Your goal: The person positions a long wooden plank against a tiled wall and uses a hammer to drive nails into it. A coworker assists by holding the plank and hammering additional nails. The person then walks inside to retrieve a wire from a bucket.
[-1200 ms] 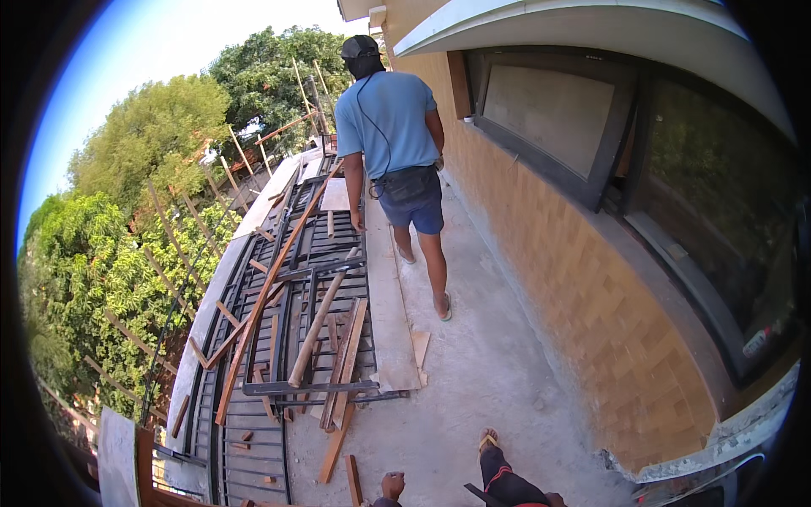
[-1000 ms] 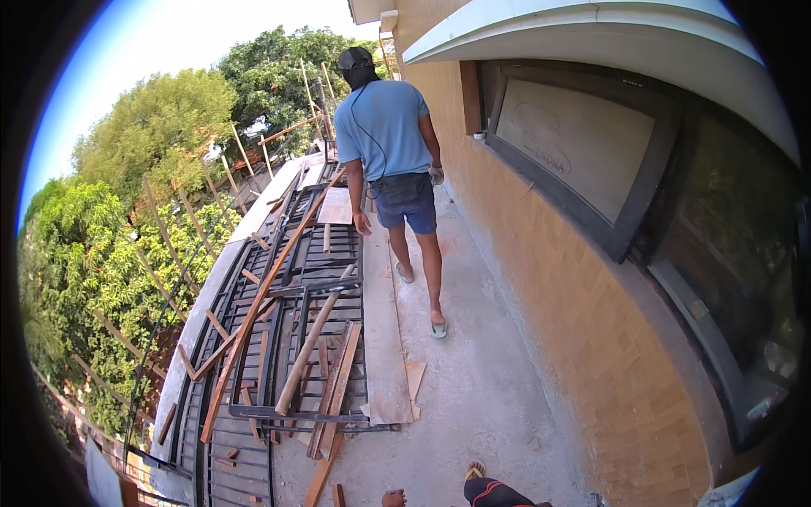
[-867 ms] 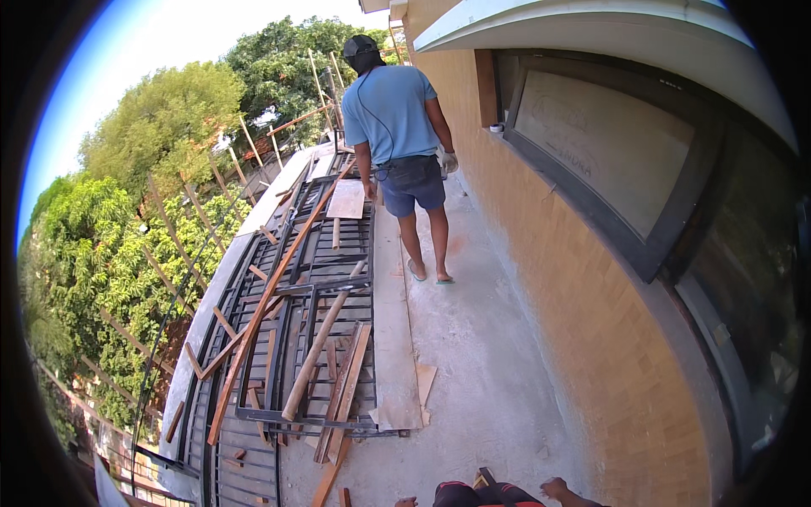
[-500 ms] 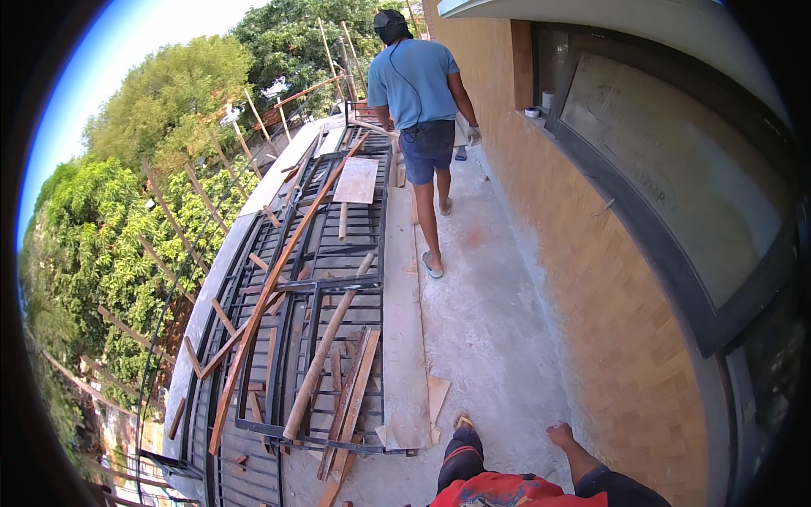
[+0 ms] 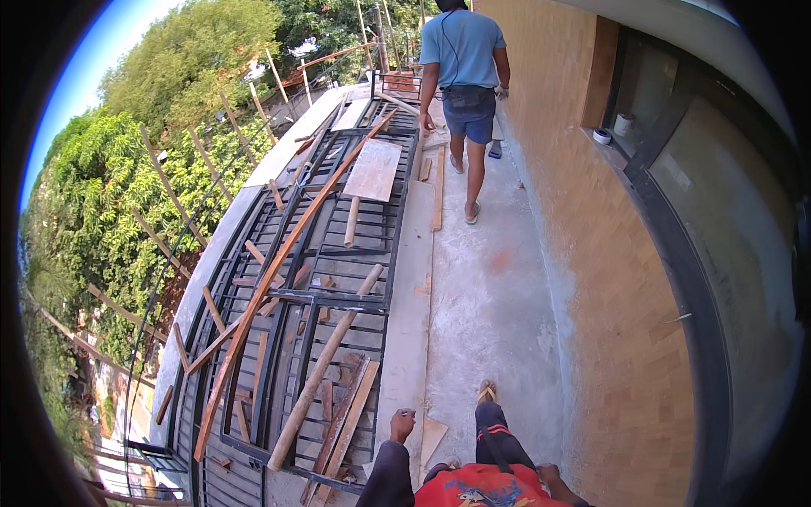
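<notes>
My left hand hangs low in front of me, its fingers curled. Something small and pale shows at the fingertips, too small to name. Beneath it lie a pale board strip and a broken flat piece on the concrete. At the lower edge, beside my red shirt, part of my right hand shows; its fingers are too hidden to read. My sandalled foot is forward on the concrete floor.
Black metal grilles lie along the left, strewn with planks, a long brown timber, a round pole and a square board. A person in a blue shirt walks ahead. A tiled wall with a dark-framed window borders the right.
I have moved forward along the walkway. My left hand has come into view, and my right hand has swung back toward my body. The person ahead has walked further on.
</notes>
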